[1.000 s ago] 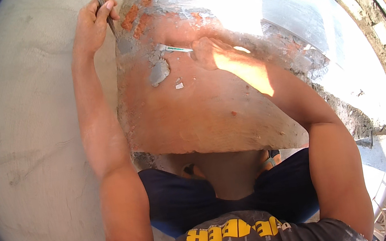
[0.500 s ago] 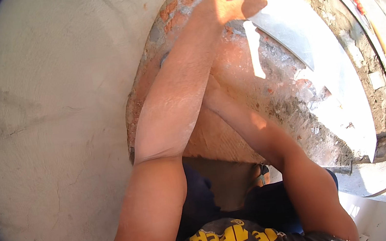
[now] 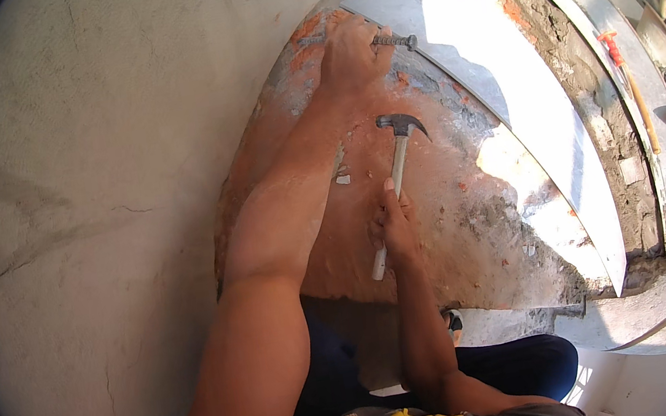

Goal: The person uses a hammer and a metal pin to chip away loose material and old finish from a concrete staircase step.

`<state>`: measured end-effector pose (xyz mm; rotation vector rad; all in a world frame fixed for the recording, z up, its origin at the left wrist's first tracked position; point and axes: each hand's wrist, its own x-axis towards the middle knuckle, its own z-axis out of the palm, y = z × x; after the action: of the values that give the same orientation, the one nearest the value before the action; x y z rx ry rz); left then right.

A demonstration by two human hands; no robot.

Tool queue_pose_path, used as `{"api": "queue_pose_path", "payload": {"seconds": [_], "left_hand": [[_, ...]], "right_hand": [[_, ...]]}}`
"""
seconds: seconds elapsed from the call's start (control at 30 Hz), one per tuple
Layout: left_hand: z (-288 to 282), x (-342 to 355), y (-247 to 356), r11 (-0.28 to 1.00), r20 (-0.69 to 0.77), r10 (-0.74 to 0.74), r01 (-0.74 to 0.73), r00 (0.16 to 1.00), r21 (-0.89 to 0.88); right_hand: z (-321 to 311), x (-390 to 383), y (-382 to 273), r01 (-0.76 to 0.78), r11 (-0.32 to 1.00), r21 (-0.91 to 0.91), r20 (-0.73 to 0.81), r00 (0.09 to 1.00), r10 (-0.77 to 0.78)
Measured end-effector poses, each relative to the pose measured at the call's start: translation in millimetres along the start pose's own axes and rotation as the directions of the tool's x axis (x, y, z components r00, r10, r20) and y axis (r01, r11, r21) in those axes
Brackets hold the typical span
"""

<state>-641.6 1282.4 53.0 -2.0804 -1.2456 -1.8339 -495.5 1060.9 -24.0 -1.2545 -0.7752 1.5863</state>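
My left hand [image 3: 354, 53] is closed round a ribbed steel chisel [image 3: 395, 41]. The chisel lies nearly level, its blunt head to the right and its other end toward the plastered wall. Lower down, my right hand [image 3: 397, 224] grips the pale handle of a claw hammer [image 3: 400, 122]. The hammer's dark head is up, below the chisel and apart from it. Both hands are over a rough, reddish brick surface [image 3: 434, 202] with chipped patches. Just right of my left hand, a thin grey slab [image 3: 474, 60] with a curved outer edge lies partly in bright sun.
The plastered wall [image 3: 81, 175] rises close on the left. Beyond the slab run a rough mortar strip [image 3: 612, 135] and a pale curved edging. A tool with a red end and yellowish shaft [image 3: 638, 101] lies at the far right, near several stacked pieces. Small fragments [image 3: 343, 179] dot the brick.
My left hand has moved left and nearer with the chisel, from the sunlit slab to the brick by the wall. My right hand and the hammer have come out from behind my left forearm.
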Motion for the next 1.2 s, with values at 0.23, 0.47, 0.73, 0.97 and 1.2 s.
{"api": "queue_pose_path", "payload": {"seconds": [0.23, 0.47, 0.73, 0.97, 1.2], "left_hand": [[-1.8, -3.8, -1.1, 0.988, -0.197, 0.152, -0.143, 0.969, 0.060], [-10.5, 17.0, 4.8, 0.985, -0.191, 0.172, -0.167, 0.966, 0.043], [-13.7, 30.9, 5.2, 0.997, 0.001, -0.082, 0.082, 0.997, -0.003], [9.3, 32.7, -10.6, 0.975, -0.059, -0.075, 0.085, 0.995, 0.203], [11.3, 39.1, -14.7, 0.966, -0.151, -0.064, 0.099, 0.986, 0.238]], "right_hand": [[0.4, -19.7, -49.5, 0.329, 0.933, 0.147, -0.014, 0.944, -0.330], [4.1, -39.8, -90.2, 0.640, 0.768, -0.009, 0.051, 0.768, -0.639], [31.0, -57.5, -136.2, 0.676, 0.737, 0.030, -0.200, 0.726, -0.658], [35.3, -38.0, -149.4, 0.757, 0.640, -0.131, -0.075, 0.636, -0.768], [35.9, -37.1, -141.5, 0.814, 0.580, -0.026, -0.122, 0.574, -0.810]]}}
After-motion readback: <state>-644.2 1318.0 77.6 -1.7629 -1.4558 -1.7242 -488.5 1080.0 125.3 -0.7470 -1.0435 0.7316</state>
